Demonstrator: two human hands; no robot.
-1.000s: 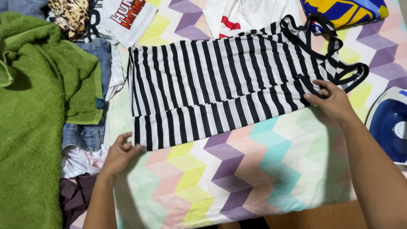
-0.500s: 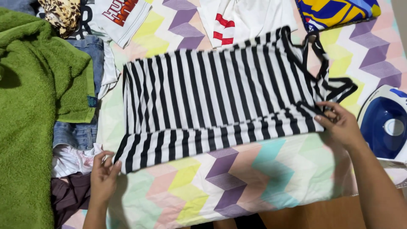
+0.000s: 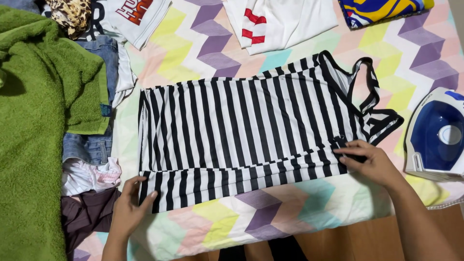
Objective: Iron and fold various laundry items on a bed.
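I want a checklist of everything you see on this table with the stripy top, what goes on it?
Surface: patterned cover with zigzag shapes in pastel colours.
Job's things: black-and-white striped top, laid flat, near edge folded over.
Clutter: green towel, jeans, white shirt, blue-and-white iron.
Grippers: left hand on the top's hem corner; right hand pressing its strap end.
Cables: nothing seen.
Surroundings: wooden floor below the cover's edge.

**Lighting: bright, even, overhead**

Diffuse light, no glare. Soft, short shadows beside the left hand [image 3: 128,208] and right hand [image 3: 372,162], deeper in folds of the green towel [image 3: 34,145]. Focus sharp across frame; slight softness at corners. No motion blur.
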